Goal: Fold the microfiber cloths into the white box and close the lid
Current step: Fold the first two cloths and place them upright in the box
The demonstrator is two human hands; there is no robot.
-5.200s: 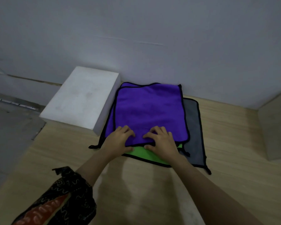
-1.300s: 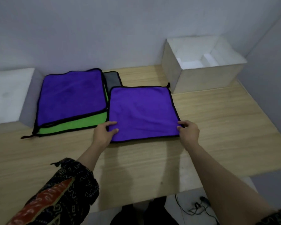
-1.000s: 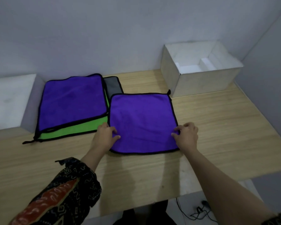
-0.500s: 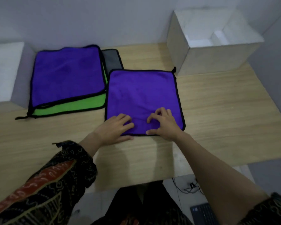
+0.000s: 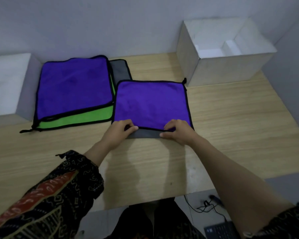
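A purple cloth [image 5: 151, 103] with black trim lies spread in the middle of the wooden table [image 5: 231, 118]. Its near edge is turned up, so a strip of its grey underside shows between my hands. My left hand [image 5: 118, 132] pinches the near-left corner and my right hand [image 5: 177, 132] pinches the near-right part of that edge. To the left sits a stack of cloths [image 5: 72, 91]: purple on top, green and grey beneath. The open white box [image 5: 226, 64] stands at the back right with white inserts inside. Its lid [image 5: 6, 81] lies at the far left.
A wall runs behind the table and another closes in on the right. Below the table's near edge are cables [image 5: 207, 204] and a dark keyboard [image 5: 219, 231] on the floor. My patterned sleeve [image 5: 47, 199] fills the lower left.
My hands went from pressing flat on the cloth's near part to pinching its near edge, which is now lifted and shows grey underneath. The camera view shifted slightly.
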